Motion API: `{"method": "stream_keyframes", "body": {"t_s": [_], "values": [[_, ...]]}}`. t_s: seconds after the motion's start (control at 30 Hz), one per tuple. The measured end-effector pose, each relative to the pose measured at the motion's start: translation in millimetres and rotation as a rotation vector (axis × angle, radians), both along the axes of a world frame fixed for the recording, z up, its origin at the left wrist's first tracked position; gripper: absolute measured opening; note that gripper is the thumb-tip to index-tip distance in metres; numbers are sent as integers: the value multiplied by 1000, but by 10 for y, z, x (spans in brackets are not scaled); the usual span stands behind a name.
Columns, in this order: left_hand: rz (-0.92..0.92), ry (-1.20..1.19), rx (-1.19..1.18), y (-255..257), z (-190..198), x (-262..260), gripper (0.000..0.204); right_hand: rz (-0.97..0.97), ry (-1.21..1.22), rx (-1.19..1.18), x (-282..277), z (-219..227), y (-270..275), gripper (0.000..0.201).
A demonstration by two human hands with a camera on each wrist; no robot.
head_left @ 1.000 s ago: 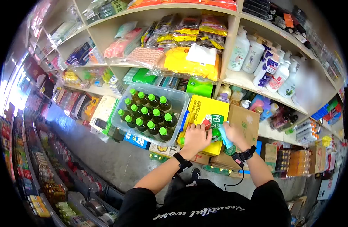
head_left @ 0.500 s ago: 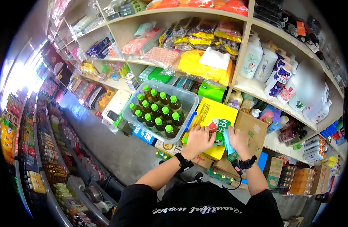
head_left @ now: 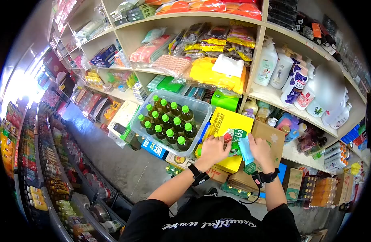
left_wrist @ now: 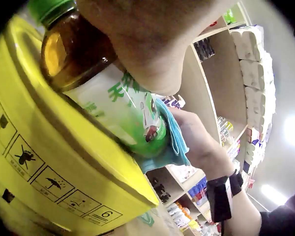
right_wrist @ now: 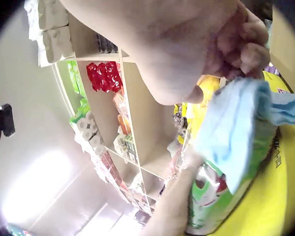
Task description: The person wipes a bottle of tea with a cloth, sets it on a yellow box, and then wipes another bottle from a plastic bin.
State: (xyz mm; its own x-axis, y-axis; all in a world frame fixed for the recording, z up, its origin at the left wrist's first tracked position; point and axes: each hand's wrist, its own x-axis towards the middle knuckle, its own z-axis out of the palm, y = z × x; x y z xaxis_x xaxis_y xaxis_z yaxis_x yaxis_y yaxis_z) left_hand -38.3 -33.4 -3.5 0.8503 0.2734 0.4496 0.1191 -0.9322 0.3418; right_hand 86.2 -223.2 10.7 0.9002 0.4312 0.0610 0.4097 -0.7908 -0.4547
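Note:
A bottle of dark liquid with a green cap and a white-and-green label (left_wrist: 113, 103) lies on its side on a yellow carton (head_left: 223, 121). My left hand (head_left: 213, 152) holds it from above, near the capped end, and covers much of it in the head view. At the bottle's other end, my right hand (head_left: 261, 151) grips a light blue cloth (right_wrist: 236, 128) with curled fingers. The cloth lies against the base of the bottle and hangs down beside it. In the right wrist view, part of the label shows below the cloth.
Left of the carton stands a clear plastic bin (head_left: 202, 113) with several upright green-capped bottles (head_left: 169, 125). A brown cardboard box (head_left: 270, 137) adjoins the carton on the right. Shelves behind carry packaged goods and white pump bottles (head_left: 267, 62).
The head view has shifted, so the shelves and bin appear farther right than a second ago. My right hand has drawn slightly away from my left, and more of the cloth shows between them.

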Motion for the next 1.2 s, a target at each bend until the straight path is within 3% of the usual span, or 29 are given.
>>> {"method": "stream_keyframes", "body": {"t_s": [0.1, 0.27, 0.63, 0.77, 0.87, 1.13, 1.2], "values": [[5, -14, 0, -9, 9, -5, 42, 194, 279, 57, 10, 164, -93, 69], [4, -13, -10, 5, -15, 18, 41, 167, 324, 123, -155, 407, -60, 63], [22, -39, 11, -14, -70, -1, 43, 145, 395, 347, -116, -211, -225, 64], [20, -42, 24, -26, -69, -16, 42, 169, 493, 385, -83, -200, -247, 60], [19, -66, 23, -22, -75, -5, 40, 178, 645, 615, -24, -364, -248, 54], [-21, -54, 108, -16, -49, 26, 36, 178, 780, 576, -7, -346, -223, 47], [-31, -23, 122, -20, -10, -3, 37, 176, 771, 549, -111, -43, -209, 49]]}}
